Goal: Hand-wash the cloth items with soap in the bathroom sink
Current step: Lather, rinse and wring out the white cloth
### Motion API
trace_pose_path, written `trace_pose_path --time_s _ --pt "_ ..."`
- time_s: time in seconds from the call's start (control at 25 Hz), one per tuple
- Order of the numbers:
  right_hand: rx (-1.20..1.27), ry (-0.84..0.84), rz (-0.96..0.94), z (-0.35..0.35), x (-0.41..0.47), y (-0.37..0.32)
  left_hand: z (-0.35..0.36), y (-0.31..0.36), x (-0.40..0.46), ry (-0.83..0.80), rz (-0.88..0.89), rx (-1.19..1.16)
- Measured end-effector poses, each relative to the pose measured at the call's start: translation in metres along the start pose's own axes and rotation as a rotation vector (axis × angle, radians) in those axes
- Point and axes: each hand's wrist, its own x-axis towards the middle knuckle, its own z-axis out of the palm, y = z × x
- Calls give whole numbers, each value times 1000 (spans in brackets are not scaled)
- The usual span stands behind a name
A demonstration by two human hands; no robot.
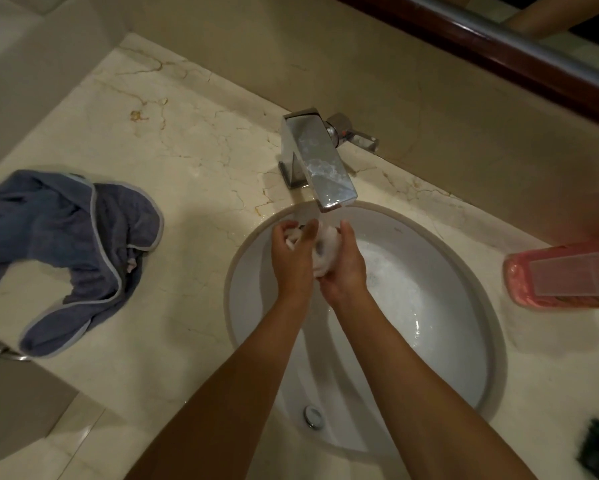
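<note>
While left hand [293, 258] and right hand [345, 266] grip white cloth [324, 249], hiding most; pink bottle [565, 277] cut off

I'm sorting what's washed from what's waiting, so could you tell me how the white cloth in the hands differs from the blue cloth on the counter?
The white cloth is bunched small between the left hand and right hand under the faucet, above the sink. The blue cloth lies spread on the counter, untouched and much larger. The white one is plain; the blue one has pale edging. Both are crumpled fabric.
</note>
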Motion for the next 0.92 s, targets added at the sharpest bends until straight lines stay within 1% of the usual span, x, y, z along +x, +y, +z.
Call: trace_pose_path --time_s 0.08,0.2,0.32,0.4,0.48,0.52,0.64,0.72,0.8,0.92 --pt "-28 45 -73 5 -4 7 0 1 2 7 -23 3" --pt "-31 86 -106 9 -8 6 2 3 -1 6 -81 15" --pt "-95 62 -184 8 -5 7 1 9 0 -7 -249 -52" --pt "-155 47 -253 6 -3 10 0 17 1 -33 -357 -57" --pt "-206 27 -304 4 -2 14 -1 24 2 -59 -425 -18" --pt "-232 20 -332 3 -1 15 -2 24 4 -80 -432 25" --pt "-325 4 -405 2 -3 15 -3 19 4 -83 -332 54" --pt "-362 -1 -391 2 -1 13 -4 11 4 -51 -231 44" --pt "-334 22 -268 2 5 10 -5 8 5 -63 -102 81" --pt "-138 -14 27 3 8 1 -4 1 5 -118 42 158"
